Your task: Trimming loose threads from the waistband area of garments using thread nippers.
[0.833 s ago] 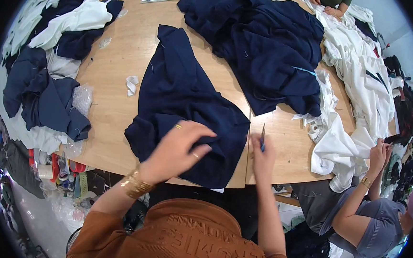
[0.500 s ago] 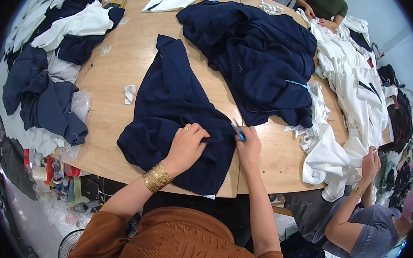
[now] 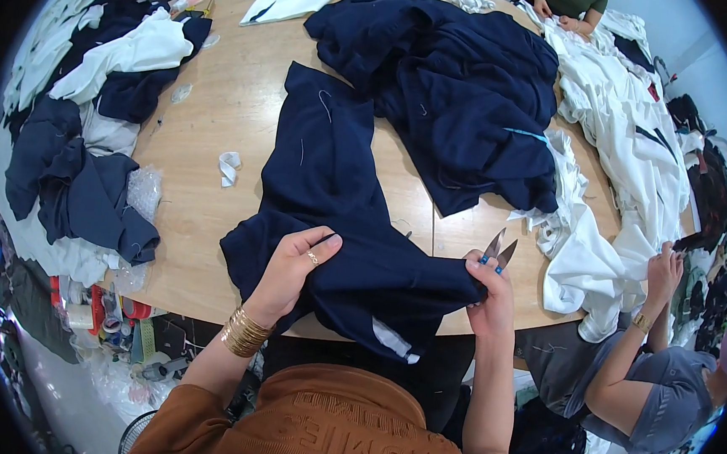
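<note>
A navy blue garment (image 3: 326,165) lies in front of me, its far part flat on the table and its near part lifted and stretched sideways between my hands. My left hand (image 3: 298,265) pinches the cloth near its middle. At its right end, my right hand (image 3: 489,296) grips the fabric between thumb and fingers. The same hand also keeps small thread snips (image 3: 501,252) with blue on them, blades apart and pointing away from me. A white patch (image 3: 391,339) shows at the garment's near edge. Loose threads lie on the navy cloth.
A large navy heap (image 3: 449,90) lies beyond, on the wooden table (image 3: 210,132). White garments (image 3: 621,161) run along the right, where a co-worker's hand (image 3: 665,273) holds cloth. Another person (image 3: 568,9) works at the far right. Mixed clothes (image 3: 91,140) pile up left. A white scrap (image 3: 228,169) lies nearby.
My right hand has moved right, drawing the near part of the navy garment out and up. My left hand now pinches the cloth instead of resting on it. The snips point up.
</note>
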### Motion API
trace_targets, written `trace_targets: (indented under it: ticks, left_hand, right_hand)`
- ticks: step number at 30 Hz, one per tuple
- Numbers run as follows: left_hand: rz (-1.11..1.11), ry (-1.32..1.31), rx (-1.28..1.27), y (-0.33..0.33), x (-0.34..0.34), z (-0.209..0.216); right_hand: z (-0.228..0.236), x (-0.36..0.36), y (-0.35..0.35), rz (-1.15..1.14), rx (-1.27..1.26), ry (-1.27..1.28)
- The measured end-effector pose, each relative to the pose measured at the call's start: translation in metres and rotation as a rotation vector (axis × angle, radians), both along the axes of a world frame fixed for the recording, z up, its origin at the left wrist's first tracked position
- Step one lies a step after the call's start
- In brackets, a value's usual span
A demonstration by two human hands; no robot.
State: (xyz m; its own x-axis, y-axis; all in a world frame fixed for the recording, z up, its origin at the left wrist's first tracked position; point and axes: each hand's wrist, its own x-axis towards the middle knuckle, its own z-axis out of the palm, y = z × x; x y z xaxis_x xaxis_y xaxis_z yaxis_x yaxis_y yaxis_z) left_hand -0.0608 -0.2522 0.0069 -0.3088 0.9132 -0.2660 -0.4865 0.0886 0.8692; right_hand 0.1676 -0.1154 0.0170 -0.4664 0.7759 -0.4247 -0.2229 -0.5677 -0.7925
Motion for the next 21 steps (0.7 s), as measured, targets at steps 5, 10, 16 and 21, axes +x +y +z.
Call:
trace_targets:
  ticks: [5, 10, 16, 21]
  left_hand:
    - [-0.018, 0.011, 0.023, -0.001, 0.001, 0.004]
    - [0.020, 0.012, -0.037, 0.004, 0.002, 0.009]
    - [0.025, 1.010, 0.053, 0.004, 0.006, 0.009]
    - [-0.197, 0.852, 0.317, 0.028, 0.027, 0.030]
  right_hand:
    - [0.008, 0.006, -0.005, -0.029, -0.028, 0.015]
    - [0.009, 0.004, -0.006, -0.030, -0.031, 0.007]
    - [0.015, -0.001, -0.012, -0.045, -0.019, -0.035]
    - [0.034, -0.014, -0.023, 0.203, 0.159, -0.130]
